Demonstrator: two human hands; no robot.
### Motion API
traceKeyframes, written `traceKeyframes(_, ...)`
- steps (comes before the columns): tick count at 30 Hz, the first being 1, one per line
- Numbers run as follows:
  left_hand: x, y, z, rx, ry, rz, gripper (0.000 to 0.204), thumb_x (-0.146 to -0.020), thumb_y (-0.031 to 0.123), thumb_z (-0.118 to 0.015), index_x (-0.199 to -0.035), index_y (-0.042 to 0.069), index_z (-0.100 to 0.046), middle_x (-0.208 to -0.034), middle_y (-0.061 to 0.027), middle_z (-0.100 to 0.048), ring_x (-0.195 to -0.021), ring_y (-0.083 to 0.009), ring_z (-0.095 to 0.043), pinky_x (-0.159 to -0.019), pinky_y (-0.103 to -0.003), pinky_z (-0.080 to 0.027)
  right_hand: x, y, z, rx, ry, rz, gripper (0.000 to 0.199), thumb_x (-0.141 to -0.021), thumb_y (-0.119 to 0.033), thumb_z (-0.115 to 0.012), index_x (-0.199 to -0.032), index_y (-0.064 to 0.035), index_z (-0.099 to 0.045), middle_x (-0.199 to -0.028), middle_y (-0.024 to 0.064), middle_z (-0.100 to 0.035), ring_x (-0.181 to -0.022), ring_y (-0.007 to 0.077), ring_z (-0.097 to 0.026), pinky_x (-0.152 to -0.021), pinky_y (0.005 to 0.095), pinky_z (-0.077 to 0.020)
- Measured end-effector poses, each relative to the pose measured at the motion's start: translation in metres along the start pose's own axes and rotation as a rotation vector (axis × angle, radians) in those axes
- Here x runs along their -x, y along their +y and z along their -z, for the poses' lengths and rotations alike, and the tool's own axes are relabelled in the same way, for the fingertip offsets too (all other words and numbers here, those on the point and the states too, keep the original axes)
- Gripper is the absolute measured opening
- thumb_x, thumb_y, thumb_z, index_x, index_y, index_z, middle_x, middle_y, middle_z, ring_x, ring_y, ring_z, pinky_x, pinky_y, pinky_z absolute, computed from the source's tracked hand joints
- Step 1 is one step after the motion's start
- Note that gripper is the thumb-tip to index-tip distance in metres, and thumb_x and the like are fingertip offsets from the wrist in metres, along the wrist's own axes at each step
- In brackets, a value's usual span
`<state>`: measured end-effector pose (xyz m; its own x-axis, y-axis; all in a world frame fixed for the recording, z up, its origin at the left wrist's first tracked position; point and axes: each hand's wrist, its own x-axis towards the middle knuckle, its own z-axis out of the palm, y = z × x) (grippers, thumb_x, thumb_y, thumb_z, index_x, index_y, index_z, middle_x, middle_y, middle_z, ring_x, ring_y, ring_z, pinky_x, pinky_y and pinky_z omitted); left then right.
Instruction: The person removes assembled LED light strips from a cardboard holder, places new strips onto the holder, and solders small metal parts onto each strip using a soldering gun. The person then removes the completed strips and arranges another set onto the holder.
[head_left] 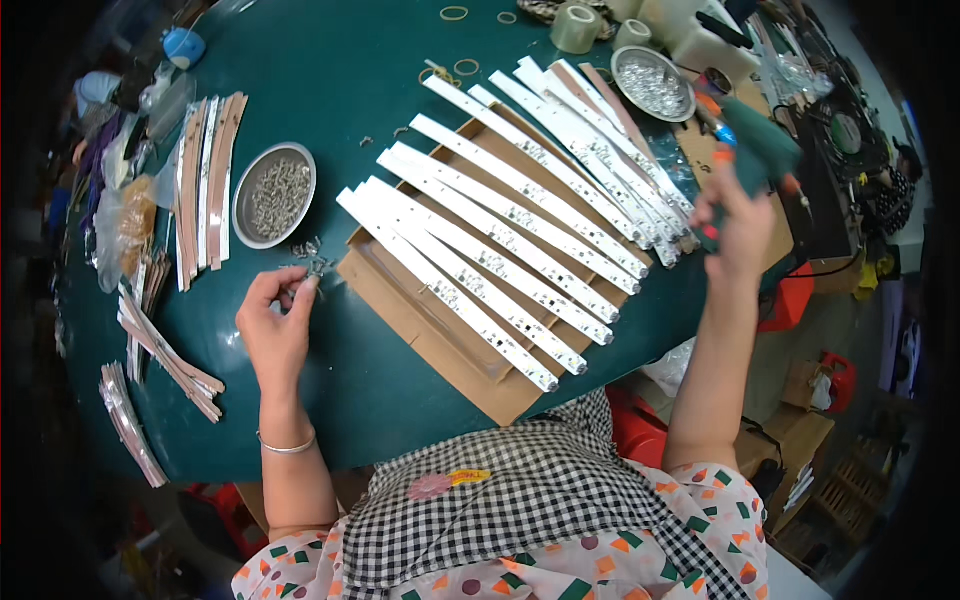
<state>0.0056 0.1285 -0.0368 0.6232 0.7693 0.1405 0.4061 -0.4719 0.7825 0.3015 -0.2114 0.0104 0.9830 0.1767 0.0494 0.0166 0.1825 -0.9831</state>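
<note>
Several white strips (pixel 450 291) fanned over cardboard tray (pixel 450 350) on our green desk (pixel 380 405); our left hand (pixel 272 322) beside loose screws (pixel 312 250), thumb and fingertips drawn together, whether on screw we cannot tell; our right hand (pixel 738 215), blurred, wrapped around green power tool (pixel 762 135), right of strips; screw bowl (pixel 262 239) ahead of left hand, bowl of silvery pieces (pixel 664 116) near tool, brown-and-white strips (pixel 228 175) far left

Two hands (pixel 275 325), one green power tool (pixel 757 138), one cardboard tray (pixel 440 366); two metal bowls (pixel 241 212), left and far right.
</note>
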Motion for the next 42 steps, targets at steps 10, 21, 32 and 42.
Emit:
traceKeyframes(10,0.002,-0.014,0.007,-0.197,0.035,-0.069,0.011,-0.082,0.005,-0.07,-0.092,0.0,-0.071,-0.082,-0.0079,-0.068,-0.071,-0.0154,-0.062,-0.069,-0.028,-0.049,0.05,-0.015,0.016,0.267,0.028,0.13,0.035,-0.091,-0.003,-0.063,-0.124,0.0034,-0.052,-0.067,0.0029,-0.05,-0.05,0.0111,-0.049,-0.047,0.0258,-0.0428)
traceKeyframes(21,0.0,-0.019,0.001,-0.236,0.026,-0.068,0.016,-0.076,0.004,-0.078,-0.089,0.001,-0.07,-0.076,-0.0059,-0.066,-0.067,-0.0116,-0.057,-0.063,-0.027,-0.048,0.104,-0.036,-0.002,0.207,-0.204,0.134,0.056,-0.087,-0.007,-0.063,-0.135,0.0117,-0.039,-0.066,0.0061,-0.051,-0.046,0.0104,-0.046,-0.044,0.0234,-0.039)
traceKeyframes(32,0.017,0.038,-0.007,-0.125,-0.058,-0.09,0.007,-0.085,0.002,-0.069,-0.091,-0.001,-0.068,-0.08,-0.0062,-0.068,-0.07,-0.011,-0.059,-0.067,-0.024,-0.049,0.129,-0.023,-0.057,0.115,-0.305,-0.06,0.062,-0.081,-0.013,-0.072,-0.131,0.0104,-0.044,-0.068,0.0093,-0.057,-0.046,0.0105,-0.051,-0.043,0.0211,-0.0398)
traceKeyframes(42,0.028,0.037,-0.013,0.205,-0.127,-0.066,0.005,-0.087,0.003,-0.07,-0.089,-0.002,-0.07,-0.08,-0.0057,-0.069,-0.071,-0.0089,-0.061,-0.066,-0.024,-0.049,0.13,-0.018,-0.055,0.064,-0.285,-0.137,0.063,-0.079,-0.009,-0.074,-0.131,0.0104,-0.044,-0.071,0.0104,-0.06,-0.047,0.0114,-0.052,-0.043,0.0223,-0.044)
